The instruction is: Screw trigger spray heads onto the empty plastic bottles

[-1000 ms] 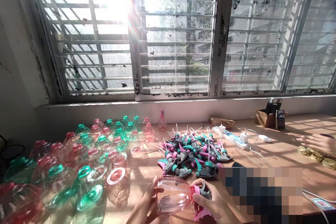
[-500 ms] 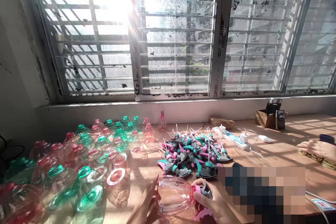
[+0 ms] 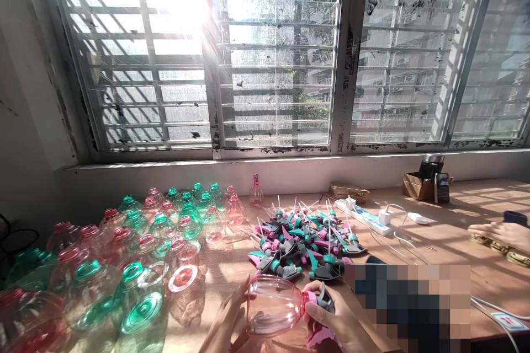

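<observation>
Fingers of our right hand (image 3: 332, 317) grasp a grey-and-pink spray head (image 3: 326, 299) on a sideways pink bottle (image 3: 274, 308) before us; our left hand (image 3: 227, 317) holds the bottle's base. Heaped sprayers (image 3: 296, 240) lie between us and a power strip (image 3: 364, 217), its blue label (image 3: 370, 220) too small to read; standing bottles (image 3: 138, 295) crowd our left.

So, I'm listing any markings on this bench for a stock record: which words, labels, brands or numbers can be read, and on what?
None can be read.
Power strip: blue printed band, too small to read.
White label by the cables: red and blue marks, too small to read.
Phone: screen too small to read.
Pink bottle being held: no text visible.
</observation>
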